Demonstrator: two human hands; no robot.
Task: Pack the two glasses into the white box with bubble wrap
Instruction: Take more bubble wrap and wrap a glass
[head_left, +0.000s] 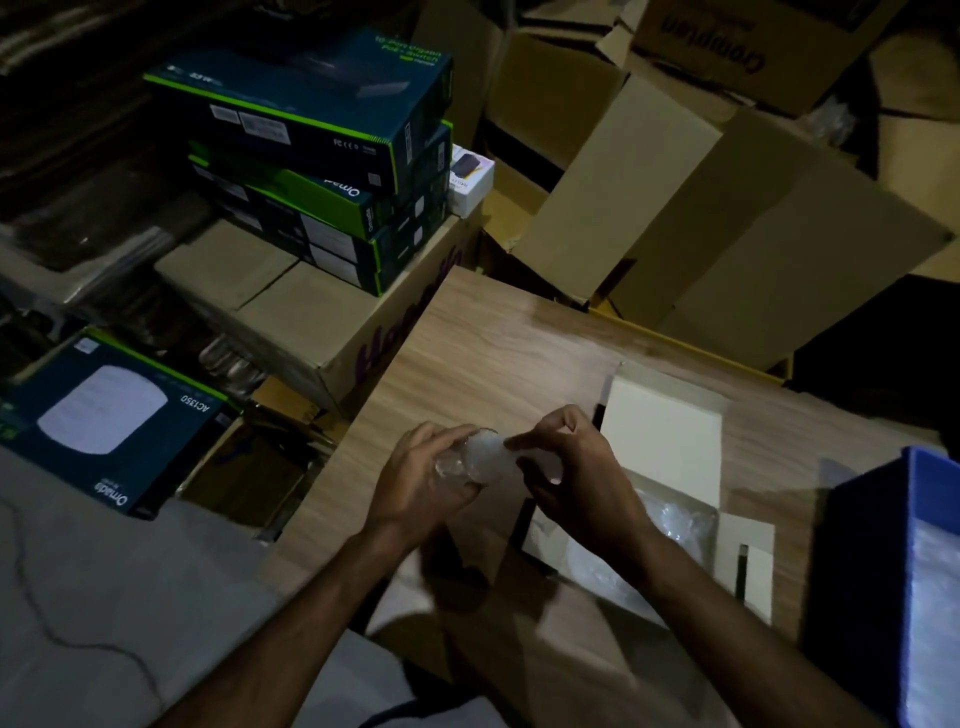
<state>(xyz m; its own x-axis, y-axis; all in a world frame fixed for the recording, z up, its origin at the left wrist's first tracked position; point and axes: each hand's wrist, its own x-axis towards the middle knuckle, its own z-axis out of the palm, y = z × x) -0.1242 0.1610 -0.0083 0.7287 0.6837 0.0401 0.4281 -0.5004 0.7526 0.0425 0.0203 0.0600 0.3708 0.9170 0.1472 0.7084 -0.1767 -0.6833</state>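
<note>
A clear glass (457, 465) lies on its side above the wooden table, partly covered by bubble wrap (488, 454). My left hand (415, 483) grips the glass from the left. My right hand (571, 467) pinches the bubble wrap at the glass's right end. Just right of my hands, the white box (665, 431) stands open with its lid flap raised. A clear bubble-wrapped bundle (675, 519) lies inside the box; whether it is the second glass I cannot tell.
The wooden table (493, 353) carries a blue bin (878, 571) of bubble wrap at the right edge. Stacked dark green product boxes (322, 156) and brown cartons (675, 218) crowd the left and back. A dark box (114, 421) lies low on the left.
</note>
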